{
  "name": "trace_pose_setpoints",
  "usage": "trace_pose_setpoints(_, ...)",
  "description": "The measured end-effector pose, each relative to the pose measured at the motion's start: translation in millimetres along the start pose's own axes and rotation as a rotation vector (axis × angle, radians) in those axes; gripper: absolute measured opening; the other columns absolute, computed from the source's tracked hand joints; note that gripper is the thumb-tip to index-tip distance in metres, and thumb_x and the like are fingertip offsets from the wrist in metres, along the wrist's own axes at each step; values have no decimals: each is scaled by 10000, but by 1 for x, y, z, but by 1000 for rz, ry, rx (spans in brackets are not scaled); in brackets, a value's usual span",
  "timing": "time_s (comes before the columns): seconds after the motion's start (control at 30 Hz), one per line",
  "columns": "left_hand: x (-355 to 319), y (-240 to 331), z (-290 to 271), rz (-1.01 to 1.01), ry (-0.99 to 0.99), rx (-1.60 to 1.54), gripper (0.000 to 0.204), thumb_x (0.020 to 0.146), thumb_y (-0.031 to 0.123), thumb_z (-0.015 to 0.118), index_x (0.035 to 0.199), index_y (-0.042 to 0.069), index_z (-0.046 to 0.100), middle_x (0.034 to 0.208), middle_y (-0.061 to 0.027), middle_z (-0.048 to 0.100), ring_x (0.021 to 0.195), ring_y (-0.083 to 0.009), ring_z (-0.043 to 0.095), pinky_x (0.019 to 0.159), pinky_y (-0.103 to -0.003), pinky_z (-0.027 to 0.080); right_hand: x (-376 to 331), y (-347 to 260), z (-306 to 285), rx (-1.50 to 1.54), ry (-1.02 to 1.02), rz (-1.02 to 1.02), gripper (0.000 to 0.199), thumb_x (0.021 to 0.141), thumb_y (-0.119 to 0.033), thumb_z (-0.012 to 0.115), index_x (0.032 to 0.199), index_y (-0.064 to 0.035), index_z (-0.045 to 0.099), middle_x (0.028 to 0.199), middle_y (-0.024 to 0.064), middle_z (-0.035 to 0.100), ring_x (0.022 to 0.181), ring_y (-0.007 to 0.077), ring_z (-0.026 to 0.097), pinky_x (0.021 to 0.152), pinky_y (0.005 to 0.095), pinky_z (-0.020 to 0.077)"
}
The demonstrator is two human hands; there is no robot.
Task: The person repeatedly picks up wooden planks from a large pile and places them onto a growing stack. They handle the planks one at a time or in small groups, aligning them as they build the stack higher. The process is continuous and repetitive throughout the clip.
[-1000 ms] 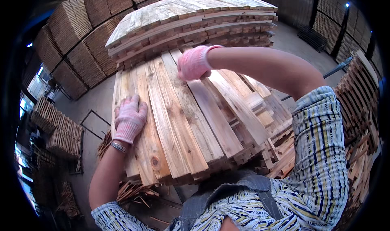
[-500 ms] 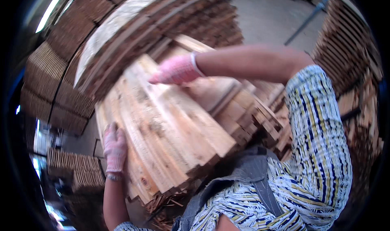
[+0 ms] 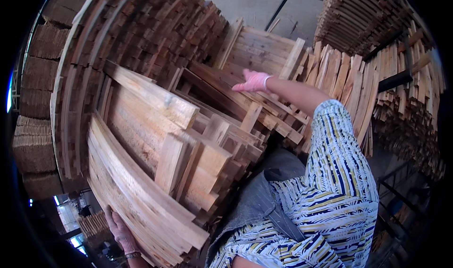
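My right hand (image 3: 254, 81), in a pink-and-white knit glove, is stretched out above a jumble of wooden boards (image 3: 222, 89). Its fingers are apart and nothing is in them. At the lower left my left hand (image 3: 121, 232), gloved the same way, rests with extended fingers against the outer edge of a layer of pale planks (image 3: 137, 178). Beside that layer sits a stack of wooden pieces, with a thick plank (image 3: 155, 96) lying across its far side and a short block (image 3: 171, 162) on its near side.
A tall stack of wooden pieces (image 3: 155, 27) rises at the far left. Bundled wood stacks (image 3: 33, 136) line the left side. A slatted wooden panel (image 3: 259, 51) lies beyond my right hand. Long strips (image 3: 344, 74) and a dark metal bar (image 3: 395, 81) are at right.
My right hand has swung from the pale planks to the right, over the other boards. The view has turned, and the pale planks and left hand now appear lower left.
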State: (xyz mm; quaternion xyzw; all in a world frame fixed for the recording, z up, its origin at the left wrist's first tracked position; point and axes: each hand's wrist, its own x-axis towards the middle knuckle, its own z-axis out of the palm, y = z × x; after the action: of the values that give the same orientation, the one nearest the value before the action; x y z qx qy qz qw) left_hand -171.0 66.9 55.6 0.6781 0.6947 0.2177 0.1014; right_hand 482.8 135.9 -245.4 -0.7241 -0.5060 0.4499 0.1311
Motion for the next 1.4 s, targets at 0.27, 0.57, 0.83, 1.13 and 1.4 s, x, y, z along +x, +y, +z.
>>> trace_pose_setpoints(0.27, -3, -6, -7, -68, -19, -163, 639, 1036, 416, 492, 1480, -31, 386, 1479, -180, 462, 1343, -273, 450, 1145, -384, 340, 34, -8, 48, -207, 72, 16, 1160, 654, -694, 760, 1540, -113, 290, 1474, 200, 430, 1377, 383, 395, 1093, 502, 376)
trace_pose_setpoints(0.57, -8, 7, -4, -96, 6, -195, 590, 1038, 357, 497, 1463, -40, 396, 1451, -168, 479, 1308, -262, 466, 1129, -381, 355, 44, 68, 11, 142, -128, 84, 1205, 765, -810, 582, 1562, 0, 181, 1563, 245, 331, 1451, 361, 333, 1185, 377, 285)
trace_pose_setpoints(0.83, -4, -5, -9, -93, 24, -167, 620, 1033, 399, 501, 1473, -23, 391, 1467, -166, 471, 1321, -266, 467, 1126, -388, 371, 65, 78, 26, 606, -268, -5, 1332, 685, -549, 849, 1566, 38, 40, 1552, 282, 330, 1444, 319, 350, 1150, 373, 328)
trace_pose_setpoints(1.13, -3, 1, -6, -79, 28, -150, 609, 1034, 407, 487, 1445, -38, 426, 1432, -180, 504, 1303, -273, 486, 1121, -386, 367, 69, 53, 25, 245, -182, 36, 1400, 579, -504, 913, 1578, -35, 51, 1403, 302, 509, 1296, 412, 511, 1061, 426, 433)
trace_pose_setpoints(1.4, -5, 5, -6, -88, 79, 47, 560, 1040, 365, 482, 1421, -46, 461, 1401, -187, 538, 1290, -273, 504, 1115, -376, 366, 39, 37, 24, 97, -62, -22, 1140, 699, -358, 847, 1549, -9, 171, 1294, 283, 599, 1177, 384, 607, 992, 407, 475)
